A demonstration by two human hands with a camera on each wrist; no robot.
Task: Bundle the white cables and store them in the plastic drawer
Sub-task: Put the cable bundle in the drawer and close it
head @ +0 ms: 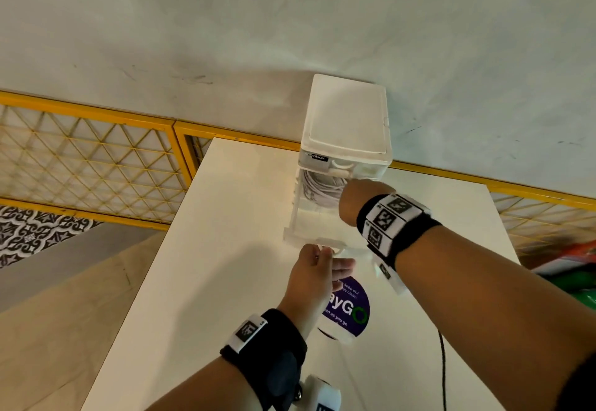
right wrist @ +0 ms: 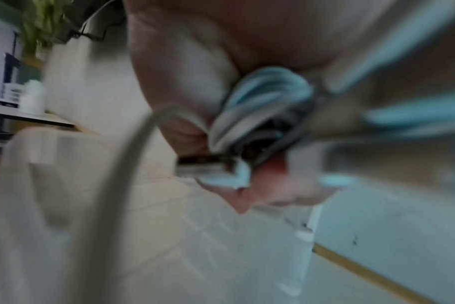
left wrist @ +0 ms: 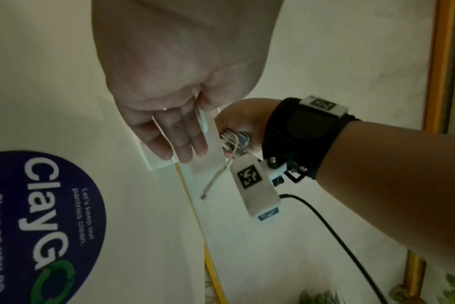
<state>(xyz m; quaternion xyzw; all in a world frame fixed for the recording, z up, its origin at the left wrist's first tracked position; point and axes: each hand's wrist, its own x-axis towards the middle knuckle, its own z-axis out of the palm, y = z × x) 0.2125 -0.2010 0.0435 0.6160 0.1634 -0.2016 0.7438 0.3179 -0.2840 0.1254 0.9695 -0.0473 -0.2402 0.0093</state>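
A white plastic drawer unit (head: pixel 346 120) stands at the table's far edge. Its lower drawer (head: pixel 300 223) is pulled out toward me. A coil of white cables (head: pixel 317 189) lies in the back of that drawer. My right hand (head: pixel 353 199) reaches into the drawer and grips the coil. The right wrist view is blurred but shows fingers curled round the cable loops (right wrist: pixel 268 98) and a USB plug (right wrist: pixel 203 164). One loose cable end (left wrist: pixel 213 181) hangs down. My left hand (head: pixel 322 262) pinches the drawer's front handle (left wrist: pixel 202 121) between thumb and fingers.
The unit sits on a white table (head: pixel 209 265) bearing a round purple sticker (head: pixel 348 307). A yellow lattice railing (head: pixel 96 159) runs behind the table, below a grey wall. A black cord (head: pixel 443 372) trails from my right wrist.
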